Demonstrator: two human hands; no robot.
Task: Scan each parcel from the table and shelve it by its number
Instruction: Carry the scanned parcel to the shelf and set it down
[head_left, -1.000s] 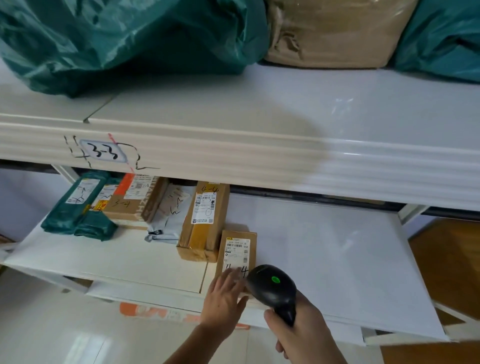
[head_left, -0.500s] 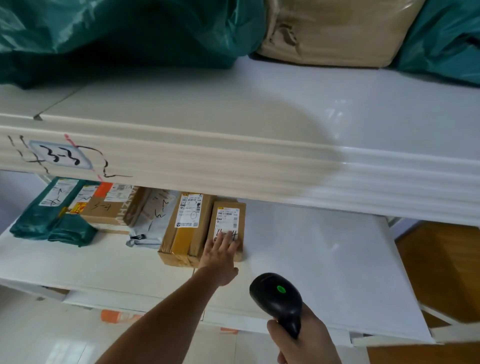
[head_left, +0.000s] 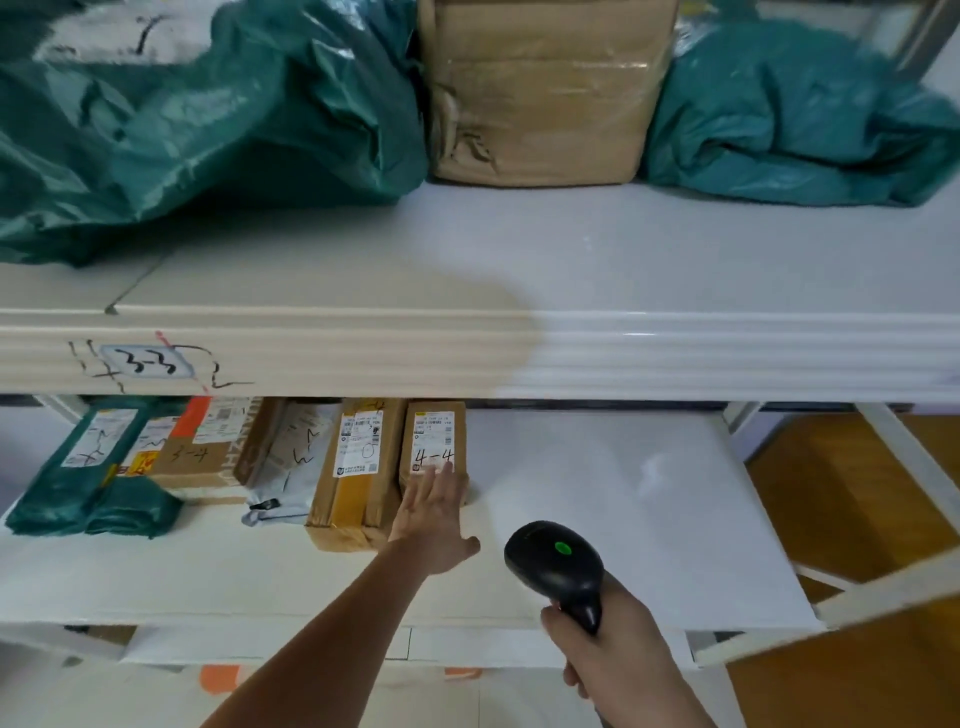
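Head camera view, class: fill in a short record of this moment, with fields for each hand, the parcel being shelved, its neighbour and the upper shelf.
Left hand: flat, fingers straight, on the small box
Right hand: grips the black scanner
Small box: on the lower shelf, marked 4-4
Neighbour: taped brown box, touching its left side
Upper shelf: green bags, wrapped carton
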